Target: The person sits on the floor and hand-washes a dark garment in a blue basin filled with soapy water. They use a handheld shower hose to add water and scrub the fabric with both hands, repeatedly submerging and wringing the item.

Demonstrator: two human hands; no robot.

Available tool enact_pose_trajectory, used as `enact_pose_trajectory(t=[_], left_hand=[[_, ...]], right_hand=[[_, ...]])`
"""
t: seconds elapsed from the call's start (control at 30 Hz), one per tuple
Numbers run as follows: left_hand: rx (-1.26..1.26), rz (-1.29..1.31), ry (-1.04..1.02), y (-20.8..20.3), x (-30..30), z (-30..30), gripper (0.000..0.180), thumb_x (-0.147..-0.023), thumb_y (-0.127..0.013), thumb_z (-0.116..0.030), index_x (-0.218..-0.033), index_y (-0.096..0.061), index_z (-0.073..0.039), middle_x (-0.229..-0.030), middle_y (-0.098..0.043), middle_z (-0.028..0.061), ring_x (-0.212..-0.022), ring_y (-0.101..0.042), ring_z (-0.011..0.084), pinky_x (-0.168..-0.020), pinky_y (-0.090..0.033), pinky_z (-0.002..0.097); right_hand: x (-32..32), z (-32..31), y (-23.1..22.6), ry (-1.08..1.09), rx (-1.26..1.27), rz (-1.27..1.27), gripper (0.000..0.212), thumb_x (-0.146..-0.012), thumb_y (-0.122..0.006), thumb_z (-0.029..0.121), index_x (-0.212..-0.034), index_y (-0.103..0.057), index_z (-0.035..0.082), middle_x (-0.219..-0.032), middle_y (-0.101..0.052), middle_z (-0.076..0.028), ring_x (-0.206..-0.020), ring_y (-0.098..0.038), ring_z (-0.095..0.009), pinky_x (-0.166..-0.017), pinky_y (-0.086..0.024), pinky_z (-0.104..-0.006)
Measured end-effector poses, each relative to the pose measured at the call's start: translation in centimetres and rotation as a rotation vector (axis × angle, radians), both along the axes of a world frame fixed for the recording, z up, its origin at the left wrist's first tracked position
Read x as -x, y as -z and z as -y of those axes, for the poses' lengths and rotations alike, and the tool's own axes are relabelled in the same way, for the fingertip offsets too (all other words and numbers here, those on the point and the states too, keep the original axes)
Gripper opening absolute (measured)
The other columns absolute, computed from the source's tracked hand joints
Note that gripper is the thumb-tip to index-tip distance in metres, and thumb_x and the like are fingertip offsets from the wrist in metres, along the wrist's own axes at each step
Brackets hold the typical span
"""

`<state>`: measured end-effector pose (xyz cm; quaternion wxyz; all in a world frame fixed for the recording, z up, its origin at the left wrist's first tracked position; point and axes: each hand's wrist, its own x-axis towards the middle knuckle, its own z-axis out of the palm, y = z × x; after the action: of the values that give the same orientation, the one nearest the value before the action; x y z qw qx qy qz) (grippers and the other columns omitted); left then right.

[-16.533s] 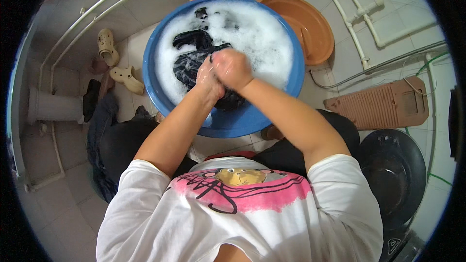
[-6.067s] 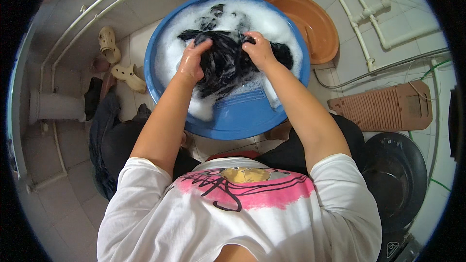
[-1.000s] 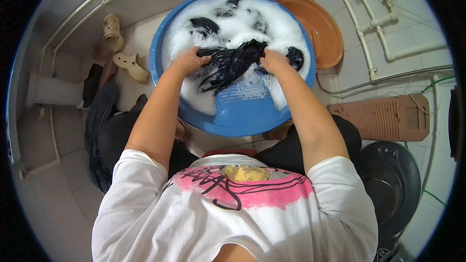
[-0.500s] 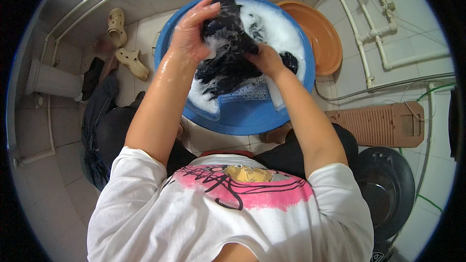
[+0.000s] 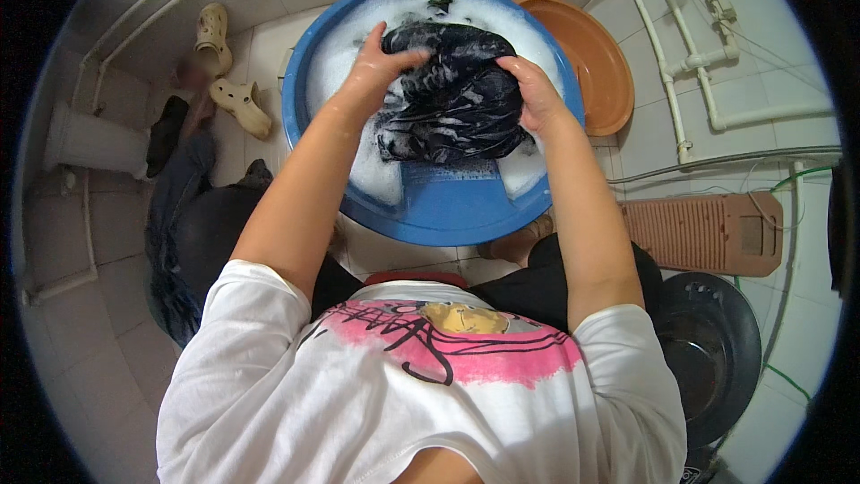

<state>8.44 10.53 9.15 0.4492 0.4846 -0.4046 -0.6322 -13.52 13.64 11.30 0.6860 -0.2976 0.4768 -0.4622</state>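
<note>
A dark wet garment (image 5: 461,99), streaked with suds, lies bunched over the blue tub (image 5: 439,230). The tub holds white foam (image 5: 345,36), and a blue ridged washboard (image 5: 452,193) slopes in its near side. At the garment's upper left, my left hand (image 5: 372,76) has thumb and forefinger spread apart; the thumb reaches over the cloth and is slightly blurred. My right hand (image 5: 536,97) closes on the garment's right edge, fingers partly hidden from view.
An orange basin (image 5: 596,63) sits behind the tub on the right. Nearer, a brown washboard (image 5: 699,231) and a black basin (image 5: 708,354) rest beside my right leg. Pale clogs (image 5: 240,108) lie on the left floor. White pipes (image 5: 667,63) run along the walls.
The garment was lifted and bunched toward my left hand; now it is lower and spread wider. My left hand has lowered and loosened, while my right hand has shifted right to the cloth's edge.
</note>
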Motion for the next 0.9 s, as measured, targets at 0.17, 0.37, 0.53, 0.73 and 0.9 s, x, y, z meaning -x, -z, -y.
enact_pose_trajectory(t=[0.17, 0.37, 0.53, 0.73, 0.9], left_hand=[[0.104, 0.527, 0.213, 9.3, -0.1, 0.1, 0.117, -0.051, -0.084, -0.029, -0.133, -0.007, 0.003, -0.123, -0.042, 0.0242, -0.113, -0.044, 0.0304, -0.095, -0.035, 0.0327], [-0.028, 0.557, 0.205, 7.1, -0.6, 0.1, 0.032, -0.069, -0.062, -0.021, -0.094, -0.058, 0.000, -0.080, -0.061, 0.0140, -0.072, -0.058, 0.0213, -0.065, -0.045, 0.0333], [-0.141, 0.015, 0.155, 2.9, -0.3, 0.4, 0.023, -0.077, -0.053, -0.020, -0.096, -0.054, -0.006, -0.081, -0.060, 0.0082, -0.070, -0.059, 0.0200, -0.060, -0.047, 0.0321], [-0.012, -0.209, -0.103, -1.4, -0.1, 1.0, 0.016, -0.076, -0.055, -0.017, -0.084, -0.056, -0.004, -0.077, -0.058, 0.0071, -0.059, -0.056, 0.0178, -0.055, -0.046, 0.0295], [0.044, -0.262, -0.354, -3.2, -2.3, 2.1, 0.013, -0.072, -0.059, -0.018, -0.075, -0.058, -0.005, -0.067, -0.056, 0.0034, -0.053, -0.049, 0.0137, -0.050, -0.038, 0.0241]], right_hand=[[2.2, 1.4, 4.6, -0.319, 0.178, -1.137, 0.042, -0.071, -0.061, 0.027, -0.101, -0.055, -0.002, -0.096, -0.060, -0.018, -0.090, -0.058, -0.030, -0.079, -0.044, -0.0353], [-0.3, -0.4, 3.1, -0.192, 0.505, -1.806, 0.045, -0.072, -0.062, 0.028, -0.107, -0.051, 0.003, -0.107, -0.050, -0.017, -0.094, -0.053, -0.032, -0.080, -0.045, -0.0411], [-5.1, -2.6, -0.2, -0.202, 0.671, -1.554, 0.041, -0.073, -0.061, 0.037, -0.098, -0.053, 0.005, -0.098, -0.050, -0.016, -0.089, -0.052, -0.032, -0.076, -0.046, -0.0414], [-5.4, -5.8, 7.4, -0.467, 0.886, -1.693, 0.048, -0.070, -0.063, 0.044, -0.096, -0.059, 0.004, -0.103, -0.054, -0.016, -0.098, -0.050, -0.030, -0.079, -0.043, -0.0411], [-2.9, -2.8, 3.4, -0.575, 0.444, -0.904, 0.025, -0.081, -0.053, 0.023, -0.093, -0.060, 0.002, -0.081, -0.061, -0.012, -0.077, -0.058, -0.023, -0.070, -0.044, -0.0344]])
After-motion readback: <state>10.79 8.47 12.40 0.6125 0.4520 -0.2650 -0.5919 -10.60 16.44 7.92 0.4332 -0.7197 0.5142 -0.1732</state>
